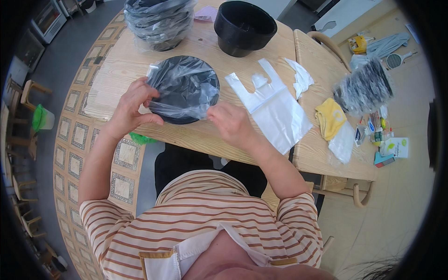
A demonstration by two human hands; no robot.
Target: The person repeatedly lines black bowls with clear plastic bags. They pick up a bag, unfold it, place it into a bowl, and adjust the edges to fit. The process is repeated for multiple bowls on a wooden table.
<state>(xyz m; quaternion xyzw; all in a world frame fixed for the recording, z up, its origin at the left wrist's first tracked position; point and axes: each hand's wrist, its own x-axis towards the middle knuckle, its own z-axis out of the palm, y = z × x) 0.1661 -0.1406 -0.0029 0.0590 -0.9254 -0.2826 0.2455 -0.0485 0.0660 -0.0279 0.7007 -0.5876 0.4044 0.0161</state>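
A round black pot or bowl [183, 85] lies on the wooden table in front of me, with clear plastic film [196, 75] over it. My left hand [134, 105] is at its left edge, thumb and fingers spread around the rim; whether the fingers press on it is hard to tell. Gathered film is pinched in the fingers of my right hand [229, 122] at the lower right of the rim. Behind stand a stack of film-wrapped black bowls [159, 21] and, to its right, bare nested black pots [245, 26].
White plastic carrier bags [276, 112] and a crumpled white bag [301, 78] lie right of my hands. Farther right are a yellow cloth [329, 119], a wrapped black stack [365, 87] and several small packages. A pink paper [206, 14] lies at the back.
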